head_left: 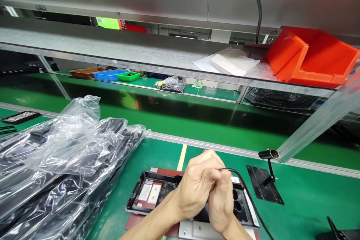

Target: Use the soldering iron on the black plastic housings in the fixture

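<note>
My left hand and my right hand are closed and pressed together, thumbs side by side. A thin black cable comes out at the thumbs and curves down to the right; both hands grip it, and its end is hidden in the fingers. Below them lies a black plastic housing like a shallow tray, partly covered by my hands and forearms. Through its left part a white label and a pale plate show. Under the housing are a reddish-brown board and a metal plate.
Plastic-wrapped black parts fill the left of the green bench. A black tube holder on a base plate stands to the right. A shelf with an orange-red bin and plastic bag crosses above.
</note>
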